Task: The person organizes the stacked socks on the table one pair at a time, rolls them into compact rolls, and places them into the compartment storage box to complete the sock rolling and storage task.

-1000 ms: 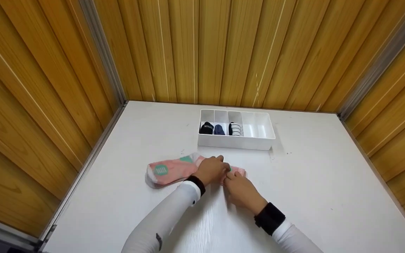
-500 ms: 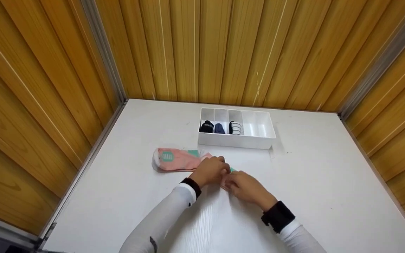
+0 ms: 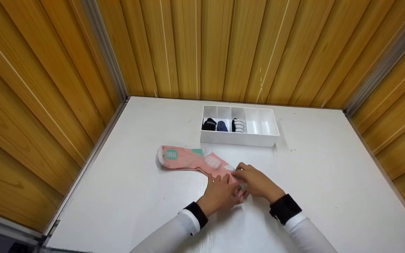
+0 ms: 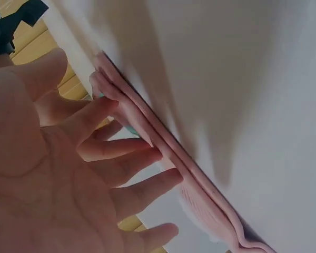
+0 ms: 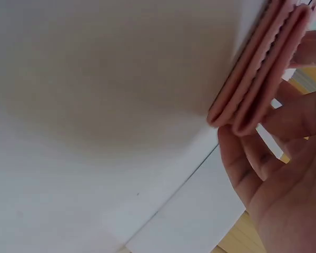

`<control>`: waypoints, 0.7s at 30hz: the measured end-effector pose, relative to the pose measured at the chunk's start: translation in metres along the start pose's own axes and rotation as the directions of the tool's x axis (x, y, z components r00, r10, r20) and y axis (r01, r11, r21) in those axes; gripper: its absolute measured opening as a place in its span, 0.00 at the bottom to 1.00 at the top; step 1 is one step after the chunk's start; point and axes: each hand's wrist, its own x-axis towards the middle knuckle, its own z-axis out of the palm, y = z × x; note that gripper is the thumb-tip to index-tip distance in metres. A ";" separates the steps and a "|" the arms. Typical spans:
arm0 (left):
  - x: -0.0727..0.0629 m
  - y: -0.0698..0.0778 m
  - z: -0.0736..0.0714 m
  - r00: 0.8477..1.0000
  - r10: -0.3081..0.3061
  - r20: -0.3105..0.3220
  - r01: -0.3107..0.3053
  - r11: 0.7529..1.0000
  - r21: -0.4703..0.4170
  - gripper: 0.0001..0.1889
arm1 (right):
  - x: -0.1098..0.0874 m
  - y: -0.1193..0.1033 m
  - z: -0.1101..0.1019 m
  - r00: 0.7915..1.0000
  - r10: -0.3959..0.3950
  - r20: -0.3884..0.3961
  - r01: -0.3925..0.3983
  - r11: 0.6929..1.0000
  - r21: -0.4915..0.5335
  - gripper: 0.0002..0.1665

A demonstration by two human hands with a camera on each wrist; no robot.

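Note:
A pair of pink socks (image 3: 185, 158), stacked flat with green patches and white toes, lies bent on the table. In the head view my left hand (image 3: 220, 195) rests on the near side of the socks' cuff end. The left wrist view shows the fingers of that left hand (image 4: 84, 158) spread fairly straight along the layered pink edge. My right hand (image 3: 258, 181) holds the cuff end from the right with bent fingers. In the right wrist view, the folded cuffs (image 5: 258, 68) lie against the fingers of my right hand (image 5: 284, 153).
Behind the socks stands a white divided box (image 3: 239, 138). Its left compartments hold a black rolled sock (image 3: 209, 124), a dark blue one (image 3: 222, 126) and a striped one (image 3: 238, 125). Wood-patterned walls (image 3: 209, 49) enclose the white table (image 3: 329, 175) at the back and sides.
My left hand has moved from on top of the socks toward the near side of the cuffs. The right hand has shifted rightward, and the socks have swung, leaving the cuff end angled toward me.

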 end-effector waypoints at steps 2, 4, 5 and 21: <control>-0.002 0.000 -0.003 0.999 0.035 0.019 -0.034 0.999 -0.032 0.20 | -0.010 -0.005 0.002 1.000 0.021 0.000 -0.021 1.000 0.018 0.22; -0.005 -0.003 -0.006 0.997 0.060 0.043 -0.057 0.995 -0.079 0.15 | -0.019 -0.012 0.003 1.000 0.029 0.011 -0.029 0.999 0.041 0.19; -0.006 -0.005 -0.007 0.996 0.067 0.053 -0.062 0.993 -0.103 0.13 | -0.024 -0.015 0.003 1.000 0.023 0.015 -0.024 0.999 0.048 0.19; -0.013 -0.035 -0.006 0.927 0.360 0.101 -0.327 0.911 -0.251 0.15 | -0.070 -0.080 0.021 0.998 -0.035 0.051 0.037 0.998 -0.042 0.32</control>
